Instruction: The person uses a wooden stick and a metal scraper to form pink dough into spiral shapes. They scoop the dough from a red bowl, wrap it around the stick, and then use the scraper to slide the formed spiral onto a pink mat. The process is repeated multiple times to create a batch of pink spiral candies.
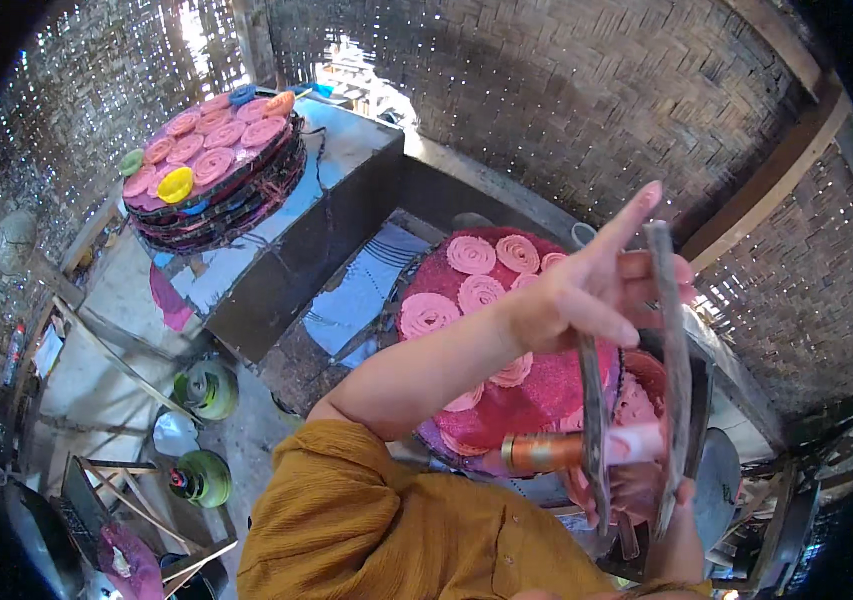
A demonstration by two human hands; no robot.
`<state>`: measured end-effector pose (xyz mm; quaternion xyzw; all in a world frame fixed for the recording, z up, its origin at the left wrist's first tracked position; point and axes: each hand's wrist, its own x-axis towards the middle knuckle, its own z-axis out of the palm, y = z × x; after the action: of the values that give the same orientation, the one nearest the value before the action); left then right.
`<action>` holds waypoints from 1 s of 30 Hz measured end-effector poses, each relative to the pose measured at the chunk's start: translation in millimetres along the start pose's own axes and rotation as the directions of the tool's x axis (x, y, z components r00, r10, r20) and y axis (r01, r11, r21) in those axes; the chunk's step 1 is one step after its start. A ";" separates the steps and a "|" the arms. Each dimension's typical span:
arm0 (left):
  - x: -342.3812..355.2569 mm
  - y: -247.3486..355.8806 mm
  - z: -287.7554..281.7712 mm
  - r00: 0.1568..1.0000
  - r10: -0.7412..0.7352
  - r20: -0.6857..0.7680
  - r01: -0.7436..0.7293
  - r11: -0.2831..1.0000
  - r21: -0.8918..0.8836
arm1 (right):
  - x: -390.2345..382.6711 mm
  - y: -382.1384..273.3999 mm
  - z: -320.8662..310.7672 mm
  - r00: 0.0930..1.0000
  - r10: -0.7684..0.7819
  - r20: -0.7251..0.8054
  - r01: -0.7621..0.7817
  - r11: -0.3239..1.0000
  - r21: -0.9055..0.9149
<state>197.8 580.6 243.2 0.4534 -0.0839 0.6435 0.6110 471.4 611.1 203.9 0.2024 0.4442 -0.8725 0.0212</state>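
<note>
My left hand [601, 290] reaches across with its index finger stretched out and its fingers spread. Its other fingers pass behind the top of a worn wooden bar [674, 340]; whether they touch it is unclear. A second, shorter bar [594, 430] runs alongside, its upper end below my left thumb. Between the bars lies a copper-coloured cylinder [541, 453] with a pale pink tubular part [636, 443]. Low down, my right hand [636, 492] grips the bars' lower ends. Beneath is a round red-pink tray [536, 400] bearing pink spiral rounds [429, 314].
At the back left, a stack of round trays [211, 205] with mostly pink spirals sits on a pale-topped box [346, 165]. A reddish tub [641, 370] with pink paste stands beside the tray. Green gas cylinders [211, 390] stand left. Woven walls [546, 100] enclose the space.
</note>
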 end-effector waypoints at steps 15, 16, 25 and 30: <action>-45.8 -26.8 -69.7 0.963 0.143 -0.229 -0.200 0.947 -0.250 | -6.9 -11.5 -12.8 0.965 0.131 -0.227 -0.182 0.958 -0.222; -44.3 -26.7 -62.6 0.959 0.152 -0.238 -0.210 0.948 -0.240 | -10.4 -22.9 -0.2 0.957 0.122 -0.263 -0.190 0.949 -0.251; -38.0 -1.1 -34.4 0.961 0.259 -0.094 -0.271 0.951 -0.149 | -4.6 -30.3 12.1 0.970 0.114 -0.214 -0.176 0.937 -0.303; -36.5 -15.2 -26.4 0.956 0.287 -0.053 -0.292 0.944 -0.154 | -21.0 -45.2 21.7 0.969 0.054 -0.241 -0.161 0.880 -0.447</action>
<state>192.4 575.8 196.2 0.3761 -0.1920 0.7240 0.5455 473.6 618.4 257.8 0.3118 0.6269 -0.7107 0.0679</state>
